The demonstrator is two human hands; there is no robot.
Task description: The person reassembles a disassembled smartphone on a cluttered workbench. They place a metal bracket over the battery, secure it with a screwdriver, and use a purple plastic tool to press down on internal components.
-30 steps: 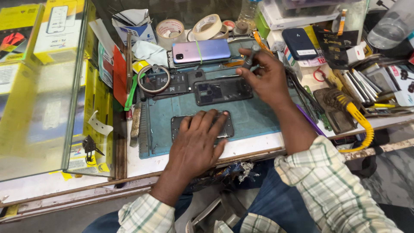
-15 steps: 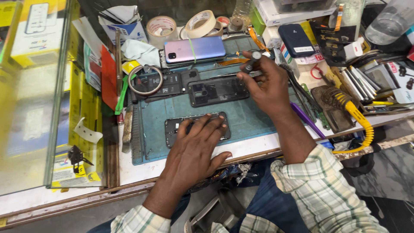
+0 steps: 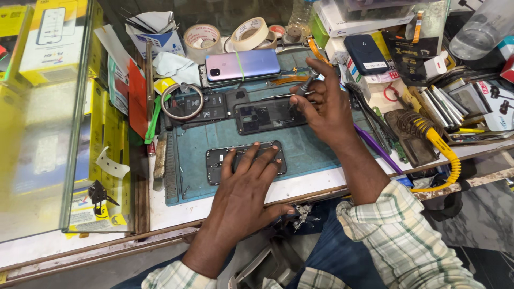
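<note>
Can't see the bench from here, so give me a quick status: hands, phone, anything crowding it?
Left hand flat on opened phone on teal mat. Right hand holds thin tool over second phone frame. Clutter rings the mat.

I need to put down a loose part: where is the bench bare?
Bare teal mat between the right hand and the left hand. A white bench strip lies free along the front edge. Behind, tape rolls and the purple phone crowd it; tools fill the right.
</note>
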